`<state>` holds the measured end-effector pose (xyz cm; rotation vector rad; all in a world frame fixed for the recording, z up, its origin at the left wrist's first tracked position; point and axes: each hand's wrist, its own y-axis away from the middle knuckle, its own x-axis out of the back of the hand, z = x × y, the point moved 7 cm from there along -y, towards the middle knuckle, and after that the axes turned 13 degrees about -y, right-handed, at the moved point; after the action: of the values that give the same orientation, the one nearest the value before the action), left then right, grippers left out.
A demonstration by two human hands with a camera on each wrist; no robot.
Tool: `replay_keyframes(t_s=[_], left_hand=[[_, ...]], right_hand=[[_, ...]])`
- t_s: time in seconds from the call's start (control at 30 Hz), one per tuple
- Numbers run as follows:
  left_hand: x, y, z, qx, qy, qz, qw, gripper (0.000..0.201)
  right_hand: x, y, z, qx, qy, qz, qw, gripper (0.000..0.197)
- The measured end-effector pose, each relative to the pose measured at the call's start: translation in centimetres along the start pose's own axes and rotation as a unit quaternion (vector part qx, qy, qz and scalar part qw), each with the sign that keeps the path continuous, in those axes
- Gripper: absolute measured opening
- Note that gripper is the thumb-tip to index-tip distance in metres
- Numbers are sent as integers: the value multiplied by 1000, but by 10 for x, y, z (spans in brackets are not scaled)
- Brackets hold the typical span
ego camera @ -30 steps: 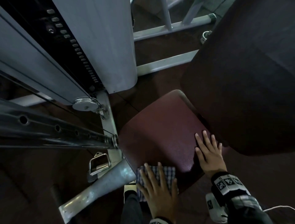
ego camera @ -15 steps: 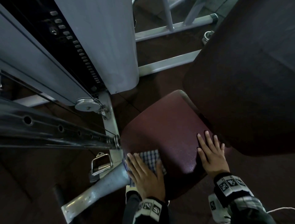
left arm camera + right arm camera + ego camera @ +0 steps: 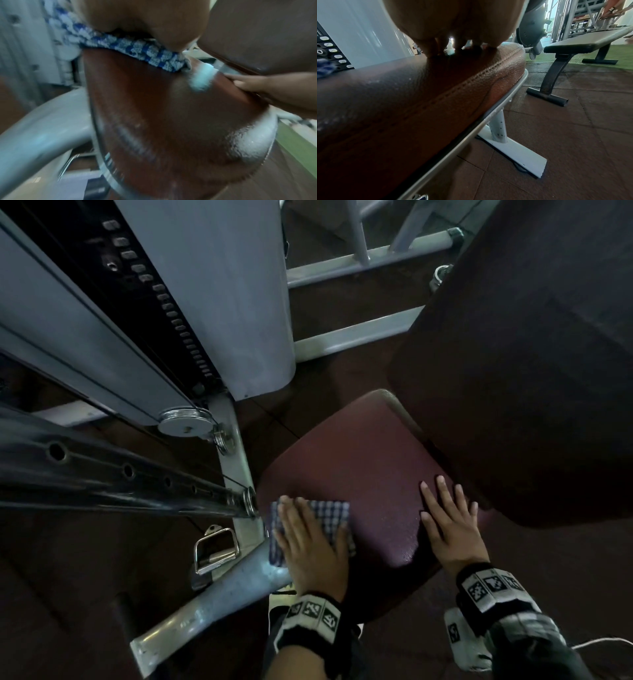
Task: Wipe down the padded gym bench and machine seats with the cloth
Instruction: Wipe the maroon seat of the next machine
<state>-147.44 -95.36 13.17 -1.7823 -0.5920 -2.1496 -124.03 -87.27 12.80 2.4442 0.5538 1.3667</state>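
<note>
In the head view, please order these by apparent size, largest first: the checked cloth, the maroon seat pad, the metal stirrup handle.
1. maroon seat pad
2. checked cloth, partly hidden under the left hand
3. metal stirrup handle, lower down and farther from the camera, so unsure against the cloth

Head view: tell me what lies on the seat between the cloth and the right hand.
Nothing lies there. Between the checked cloth under the left hand and the right hand, only bare maroon seat padding shows, plainest in the head view.

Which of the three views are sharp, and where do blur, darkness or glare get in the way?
Head view: dim but sharp; the backrest pad is nearly black. Left wrist view: motion-blurred throughout, with the cloth smeared and white glare on the seat. Right wrist view: sharp seat stitching, but the right hand is a backlit silhouette.
</note>
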Motion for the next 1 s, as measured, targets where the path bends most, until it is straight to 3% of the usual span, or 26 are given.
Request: replay_keyframes(t_s=[0.1, 0.3, 0.43, 0.57, 0.7, 0.8, 0.9, 1.0], left_hand=[[-8, 22, -15, 26, 36, -21, 999, 83], [-25, 71, 23, -140, -28, -44, 989, 77], [-14, 44, 47, -201, -39, -41, 978, 74], [-6, -19, 61, -247, -38, -49, 967, 75], [4, -90, 32, -199, -65, -43, 977, 73], [7, -110, -14, -100, -32, -49, 993, 81], [4, -82, -41, -26, 5, -36, 999, 79], [-1, -29, -35, -35, 3, -36, 999, 74]], right_hand=[[-1, -1, 2, 0, 2, 4, 1000, 63], [-1, -1, 2, -1, 5, 10, 1000, 65], [-1, 0, 3, 1, 8, 15, 1000, 64], [-1, 0, 2, -4, 10, 17, 1000, 64], [-1, 1, 1, -6, 10, 19, 1000, 62], [-2, 1, 1, -5, 9, 18, 1000, 61], [-2, 1, 2, -6, 8, 22, 1000, 61], [-2, 1, 2, -7, 5, 22, 1000, 61]])
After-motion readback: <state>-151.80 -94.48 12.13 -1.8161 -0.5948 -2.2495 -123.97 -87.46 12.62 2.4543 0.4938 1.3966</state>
